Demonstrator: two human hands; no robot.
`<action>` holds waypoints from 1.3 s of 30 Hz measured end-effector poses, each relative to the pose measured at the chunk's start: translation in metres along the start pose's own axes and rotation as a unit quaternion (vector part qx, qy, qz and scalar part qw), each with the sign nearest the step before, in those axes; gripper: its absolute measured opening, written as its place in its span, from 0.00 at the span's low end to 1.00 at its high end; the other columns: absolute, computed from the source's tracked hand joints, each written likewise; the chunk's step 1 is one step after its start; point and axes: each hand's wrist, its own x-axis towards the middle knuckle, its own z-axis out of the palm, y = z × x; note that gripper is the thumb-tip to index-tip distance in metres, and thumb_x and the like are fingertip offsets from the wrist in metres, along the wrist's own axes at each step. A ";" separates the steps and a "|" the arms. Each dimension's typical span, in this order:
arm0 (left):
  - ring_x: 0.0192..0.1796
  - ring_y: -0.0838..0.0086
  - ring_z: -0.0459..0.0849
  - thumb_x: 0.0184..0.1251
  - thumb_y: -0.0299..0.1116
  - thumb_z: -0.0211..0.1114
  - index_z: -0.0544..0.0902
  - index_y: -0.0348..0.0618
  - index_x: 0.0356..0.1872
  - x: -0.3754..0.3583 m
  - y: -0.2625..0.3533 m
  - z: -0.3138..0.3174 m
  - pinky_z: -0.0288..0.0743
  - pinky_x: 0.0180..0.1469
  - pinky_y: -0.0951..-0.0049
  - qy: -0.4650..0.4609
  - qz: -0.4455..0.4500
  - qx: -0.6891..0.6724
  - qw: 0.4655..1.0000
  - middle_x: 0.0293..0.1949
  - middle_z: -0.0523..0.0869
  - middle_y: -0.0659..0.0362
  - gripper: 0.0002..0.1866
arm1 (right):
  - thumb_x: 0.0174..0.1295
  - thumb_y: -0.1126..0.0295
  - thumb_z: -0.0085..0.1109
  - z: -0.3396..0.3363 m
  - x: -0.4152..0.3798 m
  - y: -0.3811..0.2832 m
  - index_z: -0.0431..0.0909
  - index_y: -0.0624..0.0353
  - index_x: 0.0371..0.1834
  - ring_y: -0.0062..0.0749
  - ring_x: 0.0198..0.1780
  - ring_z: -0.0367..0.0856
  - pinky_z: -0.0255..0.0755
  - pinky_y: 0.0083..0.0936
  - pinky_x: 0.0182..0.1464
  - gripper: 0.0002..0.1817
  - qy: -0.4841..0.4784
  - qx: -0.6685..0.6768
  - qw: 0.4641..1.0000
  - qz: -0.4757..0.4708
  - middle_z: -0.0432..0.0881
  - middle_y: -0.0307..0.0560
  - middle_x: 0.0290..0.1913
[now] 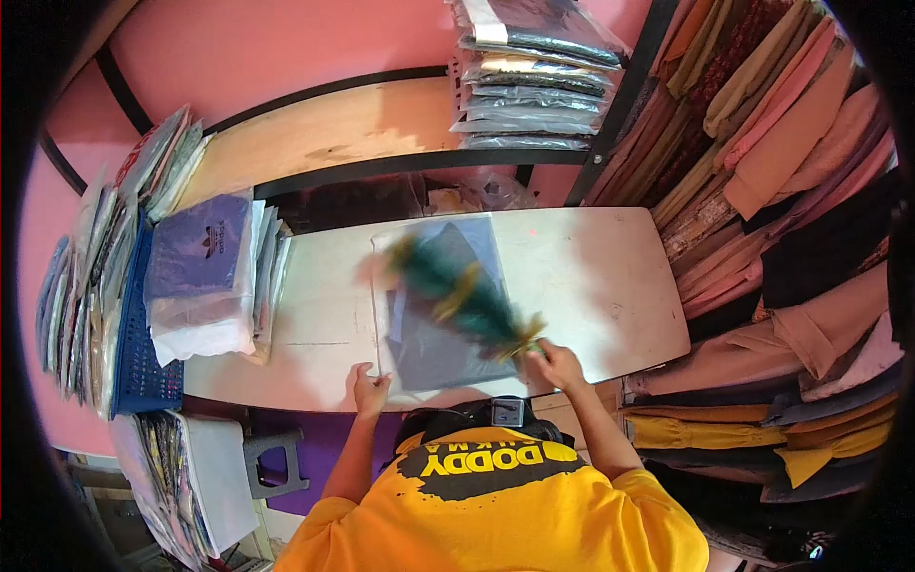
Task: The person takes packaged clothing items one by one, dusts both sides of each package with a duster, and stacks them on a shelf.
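A flat, dark grey-blue folded garment in a clear plastic bag (pixel 429 357) lies on the white table (pixel 610 276). My right hand (pixel 556 364) is closed around the handle end of a green and yellow duster (pixel 467 296). The duster stretches up and left over the bagged garment and is smeared by motion; whether it touches the plastic cannot be told. At the table's front edge, my left hand (pixel 370 389) has its thumb and fingers at the bag's lower left corner, seemingly pinching the plastic.
Left of the bag stand bagged garments (pixel 195 253) beside a blue basket (pixel 148 334) packed with more. Another bagged pile (pixel 538 86) rests on the wooden shelf (pixel 334 133). Hanging clothes (pixel 791 229) line the right side. A grey stool (pixel 276 462) stands below the table.
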 end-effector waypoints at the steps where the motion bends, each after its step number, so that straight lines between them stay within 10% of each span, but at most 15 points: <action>1: 0.32 0.63 0.80 0.41 0.38 0.69 0.73 0.38 0.43 -0.004 0.002 -0.006 0.71 0.36 0.70 -0.056 -0.030 -0.114 0.991 0.27 0.80 0.50 0.26 | 0.57 0.50 0.42 0.009 0.005 -0.004 0.71 0.55 0.41 0.49 0.34 0.76 0.69 0.39 0.35 0.21 -0.024 -0.047 0.993 -0.105 0.77 0.56 0.31; 5: 0.25 0.76 0.78 0.41 0.26 0.69 0.78 0.38 0.30 -0.003 -0.003 0.001 0.71 0.29 0.75 0.020 0.155 -0.200 0.967 0.22 0.80 0.55 0.12 | 0.56 0.49 0.42 0.020 0.015 -0.020 0.71 0.53 0.42 0.47 0.35 0.77 0.70 0.40 0.37 0.21 -0.154 -0.177 0.956 -0.178 0.78 0.52 0.33; 7: 0.26 0.79 0.77 0.42 0.24 0.68 0.77 0.36 0.30 -0.001 -0.025 0.010 0.72 0.30 0.79 -0.092 -0.087 -0.271 0.954 0.24 0.80 0.57 0.11 | 0.56 0.49 0.42 0.020 0.019 -0.003 0.71 0.51 0.43 0.47 0.35 0.77 0.70 0.38 0.37 0.21 -0.084 -0.155 0.975 -0.132 0.78 0.50 0.34; 11: 0.24 0.82 0.74 0.45 0.21 0.66 0.75 0.36 0.32 -0.010 -0.003 -0.005 0.69 0.25 0.83 -0.110 -0.118 -0.325 0.932 0.25 0.78 0.61 0.12 | 0.56 0.48 0.40 0.000 0.030 0.020 0.70 0.54 0.38 0.54 0.32 0.76 0.70 0.44 0.34 0.21 0.025 -0.150 0.986 0.065 0.77 0.60 0.28; 15: 0.24 0.82 0.74 0.46 0.21 0.65 0.74 0.34 0.33 -0.020 -0.009 -0.005 0.68 0.26 0.84 -0.105 -0.084 -0.347 0.928 0.23 0.78 0.60 0.12 | 0.56 0.47 0.42 0.007 0.046 0.027 0.70 0.51 0.36 0.57 0.30 0.75 0.68 0.46 0.31 0.20 0.138 -0.072 0.976 0.150 0.77 0.57 0.24; 22: 0.25 0.82 0.74 0.46 0.21 0.65 0.74 0.36 0.33 -0.009 -0.015 -0.001 0.69 0.26 0.83 -0.117 -0.058 -0.344 0.930 0.24 0.78 0.61 0.12 | 0.57 0.49 0.41 0.036 0.064 -0.061 0.70 0.54 0.36 0.54 0.31 0.76 0.70 0.43 0.33 0.20 0.008 -0.139 0.982 -0.129 0.78 0.56 0.28; 33: 0.24 0.82 0.74 0.46 0.22 0.65 0.75 0.33 0.32 -0.010 -0.011 0.001 0.68 0.27 0.85 -0.095 -0.049 -0.347 0.932 0.23 0.78 0.61 0.11 | 0.58 0.50 0.39 -0.005 0.048 0.050 0.69 0.56 0.38 0.58 0.34 0.75 0.68 0.47 0.35 0.21 0.194 -0.054 0.950 0.237 0.77 0.62 0.29; 39: 0.24 0.82 0.74 0.46 0.28 0.67 0.75 0.35 0.32 0.001 -0.016 0.005 0.67 0.24 0.83 -0.104 -0.091 -0.287 0.948 0.23 0.77 0.62 0.12 | 0.57 0.50 0.42 -0.018 -0.014 0.078 0.69 0.53 0.40 0.57 0.33 0.75 0.67 0.46 0.34 0.19 0.203 -0.020 0.963 0.174 0.76 0.60 0.27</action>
